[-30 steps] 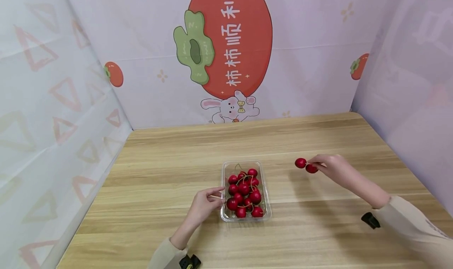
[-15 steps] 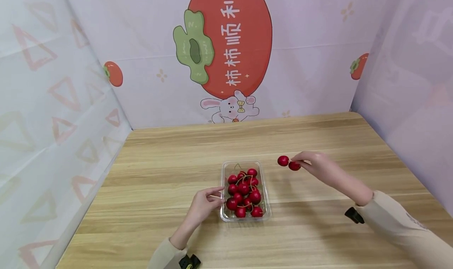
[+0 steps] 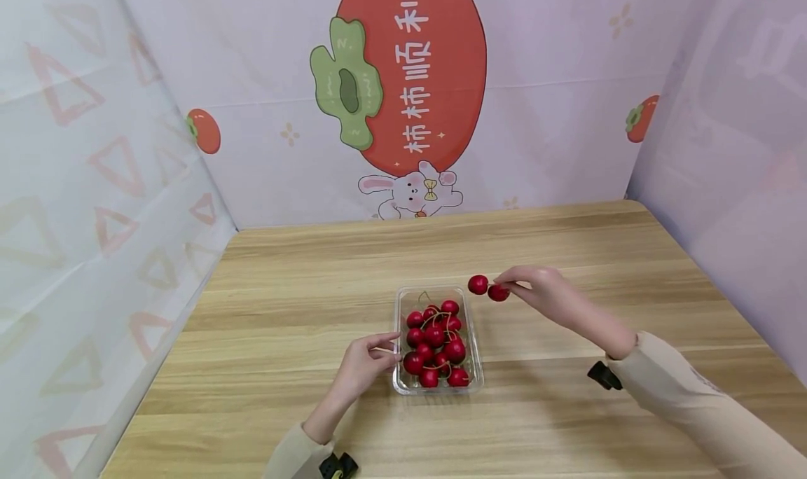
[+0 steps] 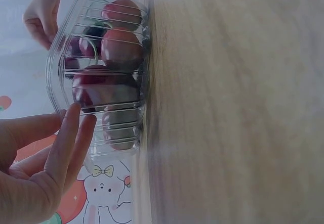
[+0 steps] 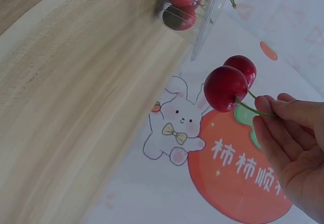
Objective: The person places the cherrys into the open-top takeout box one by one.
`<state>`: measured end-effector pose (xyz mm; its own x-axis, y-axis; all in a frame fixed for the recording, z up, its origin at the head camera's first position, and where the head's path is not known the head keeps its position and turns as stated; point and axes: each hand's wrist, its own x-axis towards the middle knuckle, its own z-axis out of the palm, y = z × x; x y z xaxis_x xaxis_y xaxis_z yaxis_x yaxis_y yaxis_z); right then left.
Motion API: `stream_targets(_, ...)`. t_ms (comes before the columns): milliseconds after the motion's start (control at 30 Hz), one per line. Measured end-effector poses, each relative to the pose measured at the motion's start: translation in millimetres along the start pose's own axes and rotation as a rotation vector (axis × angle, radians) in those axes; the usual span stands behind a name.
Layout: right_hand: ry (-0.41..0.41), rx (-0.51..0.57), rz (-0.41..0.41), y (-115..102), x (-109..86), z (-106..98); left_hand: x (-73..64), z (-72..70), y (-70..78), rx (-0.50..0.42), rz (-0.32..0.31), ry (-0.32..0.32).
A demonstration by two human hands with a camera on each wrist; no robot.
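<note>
My right hand (image 3: pixel 547 293) pinches the green stems of a pair of dark red cherries (image 5: pixel 226 88) between thumb and fingertips. The pair hangs in the air close to the upper right corner of a clear plastic box (image 3: pixel 476 356). Inside this box several more red cherries (image 3: pixel 435 337) with thin stems are heaped. At the box's left side is my left hand (image 3: pixel 364 367), its fairly straight fingers (image 4: pixel 65 140) touching the wall near the rim. In the left wrist view, the ribbed wall (image 4: pixel 116 107) shows cherries behind it.
The box stands on a light wooden table (image 3: pixel 290 290). A pale cloth backdrop (image 3: pixel 536 143) with a big persimmon and a rabbit print rises behind the table. Pale cloth also hangs along the left (image 3: pixel 94 206) and right sides. Each sleeve has a black device near its cuff.
My right hand has moved left with the cherry pair, from well right of the box to beside its upper right corner. My left hand and the box have stayed put.
</note>
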<state>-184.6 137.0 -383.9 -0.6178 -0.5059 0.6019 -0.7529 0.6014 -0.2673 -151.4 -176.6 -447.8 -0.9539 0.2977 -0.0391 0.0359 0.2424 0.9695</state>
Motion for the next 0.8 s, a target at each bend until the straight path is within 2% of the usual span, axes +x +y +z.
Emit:
stream_targets(567, -0.028, 0.150, 0.009, -9, 18.8, 23, 1.3, 0.3, -2.6, 0.025, 0.006, 0.001)
stream_targets(800, -0.071, 0.231, 0.053, -12, 23.5, 34, 2.2, 0.2, -4.0, 0.031, 0.009, 0.004)
